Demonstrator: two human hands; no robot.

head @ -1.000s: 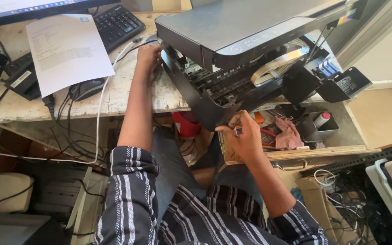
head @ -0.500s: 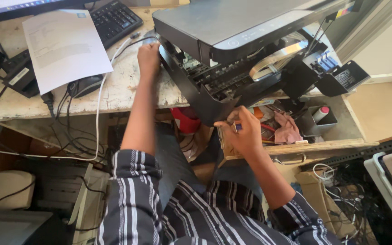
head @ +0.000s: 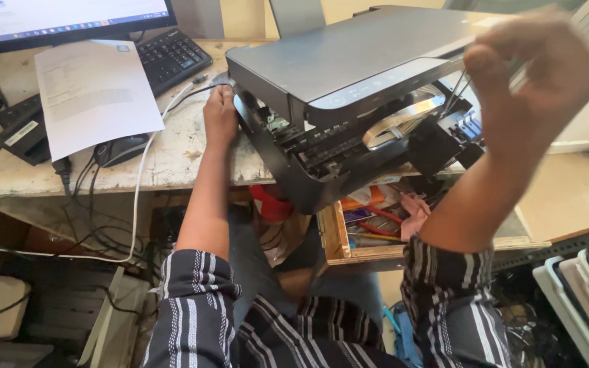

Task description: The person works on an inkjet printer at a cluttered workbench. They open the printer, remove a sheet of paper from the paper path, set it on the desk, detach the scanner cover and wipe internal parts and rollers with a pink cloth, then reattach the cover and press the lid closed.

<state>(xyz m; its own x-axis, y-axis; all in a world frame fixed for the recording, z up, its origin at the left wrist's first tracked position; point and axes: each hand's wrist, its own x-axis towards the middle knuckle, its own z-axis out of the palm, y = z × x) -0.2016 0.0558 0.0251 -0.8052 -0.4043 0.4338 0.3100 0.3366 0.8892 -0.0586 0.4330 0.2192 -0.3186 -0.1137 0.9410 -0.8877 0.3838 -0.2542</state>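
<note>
A dark grey printer [head: 349,82] sits tilted on the edge of a worn, pale worktop [head: 172,157], its lid closed on top and its front side opened so that the inner parts and a flat ribbon cable show. The left hand [head: 219,116] rests against the printer's left front corner, fingers curled over the casing, steadying it; the grip there is closed onto the edge of the body. The right hand [head: 533,68] is raised up near the camera, to the right of the printer, and is blurred; its fingers look bunched together, but I cannot tell whether they hold anything.

Under the printer's overhanging front an open wooden drawer [head: 335,235] holds mixed small tools and bits. To the left on the worktop lie a printed sheet of paper [head: 93,95], a black keyboard [head: 172,58] and a white cable [head: 146,150], with a monitor [head: 63,20] at the back edge. Both arms wear striped sleeves.
</note>
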